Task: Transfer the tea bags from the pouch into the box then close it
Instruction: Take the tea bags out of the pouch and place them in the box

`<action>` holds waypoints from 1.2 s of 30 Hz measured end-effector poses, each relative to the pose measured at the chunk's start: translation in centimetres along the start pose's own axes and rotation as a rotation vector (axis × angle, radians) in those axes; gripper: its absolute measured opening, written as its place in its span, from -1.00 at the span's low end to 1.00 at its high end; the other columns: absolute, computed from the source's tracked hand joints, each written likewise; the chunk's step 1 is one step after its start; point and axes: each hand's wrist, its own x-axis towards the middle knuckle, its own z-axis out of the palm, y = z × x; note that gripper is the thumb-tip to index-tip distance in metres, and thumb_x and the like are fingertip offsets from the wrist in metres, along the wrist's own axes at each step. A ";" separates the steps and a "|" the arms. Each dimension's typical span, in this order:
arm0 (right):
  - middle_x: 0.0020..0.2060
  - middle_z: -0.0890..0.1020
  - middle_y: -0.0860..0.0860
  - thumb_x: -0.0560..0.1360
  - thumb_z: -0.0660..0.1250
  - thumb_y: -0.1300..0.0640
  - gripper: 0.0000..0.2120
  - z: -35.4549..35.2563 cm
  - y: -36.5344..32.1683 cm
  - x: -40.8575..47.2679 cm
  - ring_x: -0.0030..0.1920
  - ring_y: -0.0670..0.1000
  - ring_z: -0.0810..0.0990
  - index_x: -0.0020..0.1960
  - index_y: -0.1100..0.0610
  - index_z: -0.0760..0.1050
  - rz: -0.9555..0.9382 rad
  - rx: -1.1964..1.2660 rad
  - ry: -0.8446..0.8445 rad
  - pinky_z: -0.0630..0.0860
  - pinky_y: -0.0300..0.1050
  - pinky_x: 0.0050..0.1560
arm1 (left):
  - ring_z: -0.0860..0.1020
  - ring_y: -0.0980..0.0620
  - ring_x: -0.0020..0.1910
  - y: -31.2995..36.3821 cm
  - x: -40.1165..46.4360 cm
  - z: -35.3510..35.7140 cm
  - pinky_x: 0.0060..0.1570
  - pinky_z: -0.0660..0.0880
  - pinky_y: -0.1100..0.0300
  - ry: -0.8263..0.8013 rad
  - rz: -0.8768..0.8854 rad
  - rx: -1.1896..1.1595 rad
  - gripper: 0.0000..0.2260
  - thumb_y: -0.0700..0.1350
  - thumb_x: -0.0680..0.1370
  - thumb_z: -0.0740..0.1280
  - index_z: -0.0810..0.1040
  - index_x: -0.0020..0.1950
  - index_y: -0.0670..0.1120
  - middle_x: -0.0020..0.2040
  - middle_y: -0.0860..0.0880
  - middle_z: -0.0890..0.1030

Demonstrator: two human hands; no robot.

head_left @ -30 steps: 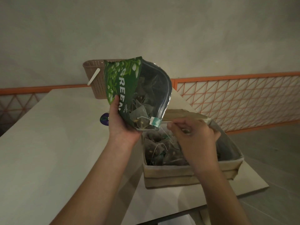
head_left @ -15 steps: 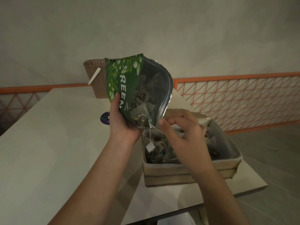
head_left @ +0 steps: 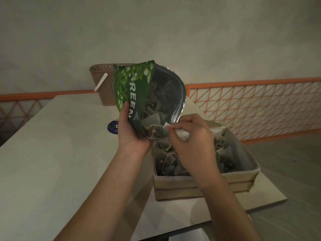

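Now a tea bag's paper tag [head_left: 167,126] is pinched by the right hand [head_left: 189,136] at the mouth of the pouch [head_left: 139,94], which is gripped tilted by the left hand [head_left: 132,133] above the open box [head_left: 205,180]. Half a second ago the right hand's fingers were spread lower, over the box.

Open worktop [head_left: 52,153] lies left of pouch [head_left: 139,94], w/ basket [head_left: 102,84] at far edge. Box [head_left: 205,181] top open; right hand [head_left: 189,143] overhangs its near-left part.
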 end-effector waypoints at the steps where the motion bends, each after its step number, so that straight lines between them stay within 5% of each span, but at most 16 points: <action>1: -0.07 0.55 -0.08 0.46 0.45 0.03 -0.91 -0.2 0.0 0.3 0.02 0.01 0.55 -0.11 0.03 0.68 0.010 0.045 0.032 0.51 0.16 0.04 | 0.57 -0.23 0.34 0.0 0.0 0.0 0.38 0.45 -0.16 -0.001 0.001 0.002 -0.49 0.20 0.62 0.23 0.56 0.42 -0.09 0.33 -0.21 0.62; 4: -0.10 0.52 -0.11 0.41 0.52 0.07 -0.93 -1.0 -0.5 1.5 0.01 -0.04 0.53 -0.17 0.02 0.64 0.063 0.131 0.049 0.50 -0.02 0.08 | 0.57 -0.25 0.34 0.0 0.2 -0.1 0.36 0.47 -0.16 -0.007 -0.003 -0.004 -0.48 0.22 0.62 0.22 0.55 0.43 -0.09 0.33 -0.23 0.61; 8: -0.10 0.54 -0.07 0.36 0.55 0.03 -0.77 -2.0 -1.7 3.1 -0.08 -0.05 0.54 -0.30 -0.08 0.49 0.209 0.257 -0.067 0.42 -0.26 -0.10 | 0.53 -0.29 0.37 0.0 0.5 -0.3 0.46 0.37 -0.22 -0.011 -0.024 0.001 -0.45 0.23 0.63 0.19 0.53 0.45 -0.10 0.36 -0.26 0.59; 12: -0.24 0.57 0.06 0.39 0.53 0.02 -0.84 -3.0 -2.5 4.0 -0.27 -0.10 0.46 -0.24 0.00 0.56 0.178 0.453 0.030 0.41 -0.35 -0.25 | 0.56 -0.25 0.34 0.0 0.1 -0.2 0.36 0.46 -0.16 -0.029 -0.034 0.009 -0.47 0.23 0.64 0.17 0.56 0.42 -0.08 0.31 -0.23 0.63; 17: -0.29 0.64 0.05 0.47 0.48 0.09 -0.89 -3.7 -2.8 4.0 -0.30 0.03 0.51 -0.16 0.09 0.58 0.111 0.617 0.189 0.49 -0.14 -0.30 | 0.53 -0.25 0.39 0.0 0.6 -0.8 0.46 0.38 -0.20 -0.040 -0.021 -0.007 -0.50 0.22 0.63 0.21 0.55 0.44 -0.04 0.37 -0.20 0.59; 19: -0.28 0.61 0.02 0.50 0.44 0.08 -0.89 -3.9 -2.5 4.0 -0.27 0.12 0.54 -0.14 0.07 0.55 0.080 0.589 0.246 0.52 -0.09 -0.27 | 0.51 -0.25 0.41 0.1 0.8 -1.0 0.49 0.33 -0.22 -0.038 -0.021 -0.004 -0.49 0.22 0.62 0.22 0.54 0.45 -0.04 0.40 -0.19 0.57; 22: -0.27 0.63 -0.05 0.52 0.41 0.01 -0.86 -3.5 -1.5 4.0 -0.26 -0.01 0.60 -0.14 0.04 0.51 0.145 0.390 0.110 0.53 -0.23 -0.26 | 0.51 -0.30 0.40 0.1 0.8 -0.8 0.47 0.35 -0.22 -0.042 -0.042 -0.021 -0.45 0.23 0.61 0.22 0.51 0.48 -0.06 0.41 -0.24 0.55; 31: -0.24 0.62 0.08 0.60 0.28 0.01 -0.88 -3.3 0.2 3.2 -0.24 -0.05 0.63 -0.08 0.00 0.38 0.199 0.477 0.292 0.52 -0.28 -0.25 | 0.59 -0.25 0.30 0.1 -0.3 0.2 0.27 0.52 -0.15 0.017 -0.010 0.026 -0.50 0.23 0.62 0.20 0.59 0.39 -0.05 0.29 -0.21 0.65; 36: -0.17 0.56 -0.10 0.57 0.33 0.05 -0.90 -3.4 1.8 3.3 -0.25 -0.22 0.54 -0.03 0.04 0.43 0.220 0.296 0.171 0.47 -0.36 -0.28 | 0.59 -0.24 0.29 0.2 -0.4 0.4 0.25 0.53 -0.15 0.008 -0.003 0.003 -0.52 0.22 0.63 0.19 0.60 0.37 -0.05 0.29 -0.20 0.65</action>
